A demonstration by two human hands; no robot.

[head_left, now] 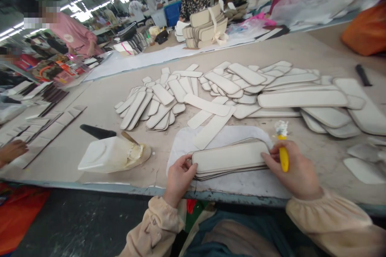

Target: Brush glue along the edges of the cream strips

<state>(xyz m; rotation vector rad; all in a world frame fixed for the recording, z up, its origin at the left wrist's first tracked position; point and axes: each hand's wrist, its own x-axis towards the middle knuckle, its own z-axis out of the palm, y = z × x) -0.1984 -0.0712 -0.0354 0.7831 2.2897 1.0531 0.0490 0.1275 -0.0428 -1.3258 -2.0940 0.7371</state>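
Note:
A stack of long cream-coloured panels point(229, 158) with rounded corners lies on a white sheet point(177, 146) at the table's near edge. My left hand point(181, 174) pinches the stack's left end, thumb on top. At the right end, my right hand point(297, 170) presses its thumb and fingertips against the panels. The same hand also holds a yellow-handled brush point(283, 154), its bristles covered in white and pointing away from me. Just beyond the stack, a loose panel point(212, 130) lies slanted, partly over the sheet.
Heaps of similar panels point(163, 94) spread across the table's middle and right. To the left lie a cut-open white plastic bottle point(104, 154) with a stick in it and a black-handled tool point(98, 131). Another person's hand point(13, 151) is at far left. An orange bag point(366, 30) sits at right.

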